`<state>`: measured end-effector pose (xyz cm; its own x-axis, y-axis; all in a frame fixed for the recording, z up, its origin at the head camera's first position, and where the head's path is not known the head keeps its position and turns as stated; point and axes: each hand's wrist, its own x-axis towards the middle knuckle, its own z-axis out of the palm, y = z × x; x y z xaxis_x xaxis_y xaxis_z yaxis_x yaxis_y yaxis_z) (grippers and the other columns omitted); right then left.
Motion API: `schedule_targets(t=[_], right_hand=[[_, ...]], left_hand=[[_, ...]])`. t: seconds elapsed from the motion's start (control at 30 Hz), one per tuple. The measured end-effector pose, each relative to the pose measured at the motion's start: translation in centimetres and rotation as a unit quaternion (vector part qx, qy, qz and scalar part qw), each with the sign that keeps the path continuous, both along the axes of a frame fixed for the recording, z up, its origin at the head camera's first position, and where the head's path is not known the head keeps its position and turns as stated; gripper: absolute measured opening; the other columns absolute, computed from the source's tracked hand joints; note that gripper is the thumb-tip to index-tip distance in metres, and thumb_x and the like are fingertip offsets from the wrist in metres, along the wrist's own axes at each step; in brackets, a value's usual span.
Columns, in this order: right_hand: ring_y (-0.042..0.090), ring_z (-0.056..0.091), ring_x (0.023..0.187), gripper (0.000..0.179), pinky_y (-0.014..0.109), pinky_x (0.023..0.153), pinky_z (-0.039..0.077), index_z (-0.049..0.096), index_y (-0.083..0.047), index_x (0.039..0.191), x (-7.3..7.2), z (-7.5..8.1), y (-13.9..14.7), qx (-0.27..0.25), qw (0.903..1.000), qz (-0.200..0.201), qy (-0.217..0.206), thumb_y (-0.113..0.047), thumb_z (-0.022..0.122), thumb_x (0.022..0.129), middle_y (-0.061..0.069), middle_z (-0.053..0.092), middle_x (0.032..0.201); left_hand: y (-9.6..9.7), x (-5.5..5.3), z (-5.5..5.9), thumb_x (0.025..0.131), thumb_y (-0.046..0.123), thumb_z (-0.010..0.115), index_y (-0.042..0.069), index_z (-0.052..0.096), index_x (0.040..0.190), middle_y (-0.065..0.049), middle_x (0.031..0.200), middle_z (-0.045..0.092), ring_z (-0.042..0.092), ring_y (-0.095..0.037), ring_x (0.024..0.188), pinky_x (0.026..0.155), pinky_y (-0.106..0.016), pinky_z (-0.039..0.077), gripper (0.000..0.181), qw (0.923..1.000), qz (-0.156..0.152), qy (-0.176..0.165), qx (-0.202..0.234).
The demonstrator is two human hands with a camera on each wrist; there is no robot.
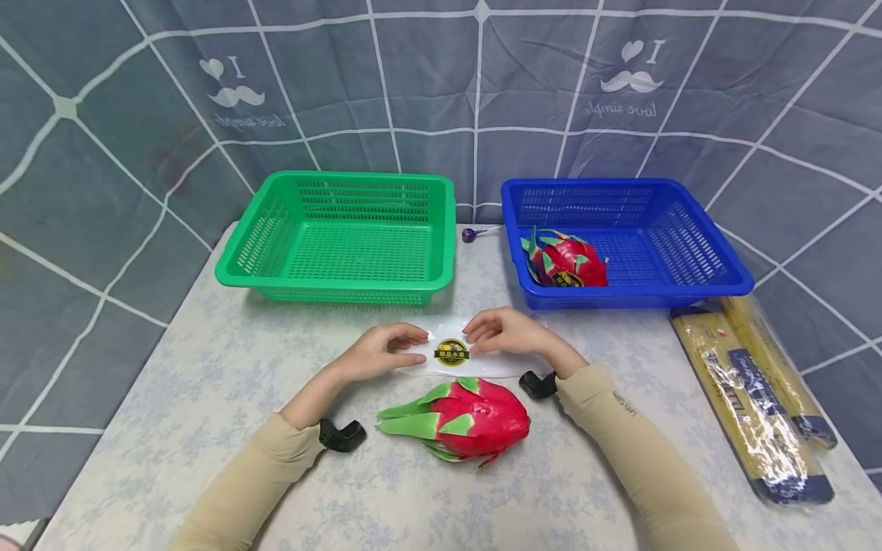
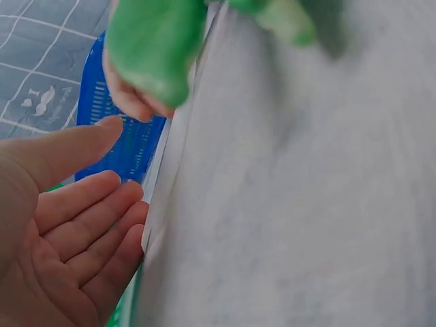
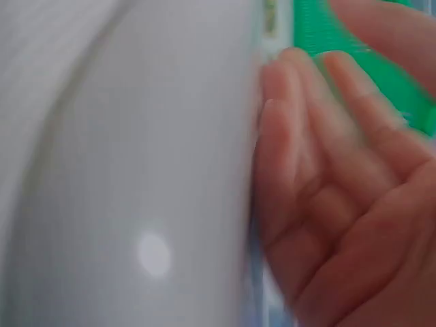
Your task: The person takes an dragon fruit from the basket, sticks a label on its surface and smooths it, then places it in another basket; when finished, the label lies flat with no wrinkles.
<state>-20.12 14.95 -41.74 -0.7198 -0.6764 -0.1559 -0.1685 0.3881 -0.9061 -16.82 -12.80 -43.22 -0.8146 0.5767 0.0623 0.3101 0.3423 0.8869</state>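
Note:
In the head view, a glossy white strip (image 1: 494, 366) with a black-and-gold round sticker (image 1: 452, 353) lies flat on the table. At its left end is my left hand (image 1: 375, 353), thumb and fingers apart and nothing between them. From the other side my right hand (image 1: 515, 334) reaches over the strip, fingers loosely bent and holding nothing; contact is unclear in the blurred right wrist view. Just in front lies a red dragon fruit (image 1: 491, 417), its green leaves pointing left. Another dragon fruit (image 1: 572, 260), bearing a similar sticker, is in the blue basket (image 1: 641, 295).
Behind my left hand stands a green basket (image 1: 358, 252) with nothing in it. A wrapped lollipop (image 1: 469, 235) lies between the baskets. Two pasta packs (image 1: 744, 398) lie at the table's right edge. A grey patterned curtain (image 1: 434, 84) hangs behind.

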Motion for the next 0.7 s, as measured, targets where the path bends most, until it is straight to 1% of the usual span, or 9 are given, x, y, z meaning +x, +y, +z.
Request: schedule_targets(t=[0.03,0.1,0.2,0.27,0.33,0.5,0.7], right_hand=[[0.026,0.065,0.093,0.033,0.031,0.082,0.051,0.061,0.010,0.110,0.0,-0.3,0.0,-0.004,1.0000,-0.006,-0.001,0.000,0.069,0.080,0.020,0.067,0.102],[0.024,0.065,0.090,0.031,0.031,0.080,0.052,0.062,0.009,0.109,0.0,-0.7,0.0,-0.009,0.9998,-0.015,0.002,0.000,0.069,0.080,0.018,0.067,0.100],[0.020,0.065,0.088,0.029,0.030,0.079,0.051,0.065,0.005,0.106,0.2,-1.0,-0.1,-0.005,0.9995,-0.026,0.014,-0.003,0.072,0.079,0.014,0.069,0.098],[0.018,0.066,0.088,0.027,0.030,0.078,0.051,0.067,0.003,0.104,0.3,-1.0,-0.1,0.004,0.9992,-0.032,0.023,-0.005,0.073,0.079,0.012,0.070,0.097],[0.017,0.067,0.088,0.025,0.029,0.079,0.050,0.069,0.001,0.101,0.4,-0.9,-0.1,0.013,0.9986,-0.041,0.031,-0.007,0.074,0.079,0.010,0.071,0.095],[0.016,0.068,0.086,0.020,0.029,0.080,0.050,0.071,-0.001,0.097,0.6,-0.8,-0.1,0.024,0.9975,-0.058,0.034,-0.009,0.075,0.079,0.009,0.072,0.091],[0.018,0.068,0.088,0.024,0.029,0.082,0.050,0.070,0.002,0.100,0.7,-1.0,-0.3,0.018,0.9976,-0.066,0.002,-0.010,0.075,0.079,0.011,0.071,0.093]], left_hand=[[0.0,0.0,-0.1,0.085,0.009,0.069,-0.008,0.058,0.119,-0.020,0.117,0.061,0.058,-0.034,0.106,0.094,-0.044,0.045,0.040,1.0000,0.003,-0.006,0.003],[0.0,-0.1,-0.2,0.085,0.009,0.069,-0.008,0.058,0.118,-0.020,0.116,0.061,0.059,-0.034,0.105,0.093,-0.042,0.045,0.039,0.9999,0.007,-0.012,0.004],[0.3,0.6,1.3,0.085,0.004,0.067,-0.011,0.057,0.118,-0.023,0.116,0.060,0.058,-0.038,0.105,0.094,-0.045,0.045,0.037,0.9996,0.012,-0.023,0.005],[0.5,1.0,2.3,0.085,0.003,0.067,-0.012,0.057,0.117,-0.024,0.115,0.060,0.058,-0.039,0.105,0.093,-0.046,0.045,0.037,0.9996,0.011,-0.024,0.006],[0.7,1.5,3.3,0.085,-0.001,0.066,-0.015,0.056,0.116,-0.028,0.115,0.059,0.056,-0.043,0.105,0.094,-0.050,0.043,0.036,0.9995,0.010,-0.030,0.010],[0.7,1.5,3.3,0.085,-0.001,0.066,-0.015,0.056,0.117,-0.029,0.116,0.058,0.056,-0.043,0.106,0.094,-0.050,0.043,0.036,0.9993,0.010,-0.033,0.014],[0.7,1.5,3.2,0.085,-0.002,0.065,-0.015,0.056,0.116,-0.029,0.116,0.058,0.056,-0.043,0.106,0.094,-0.050,0.042,0.036,0.9992,0.013,-0.036,0.015]])
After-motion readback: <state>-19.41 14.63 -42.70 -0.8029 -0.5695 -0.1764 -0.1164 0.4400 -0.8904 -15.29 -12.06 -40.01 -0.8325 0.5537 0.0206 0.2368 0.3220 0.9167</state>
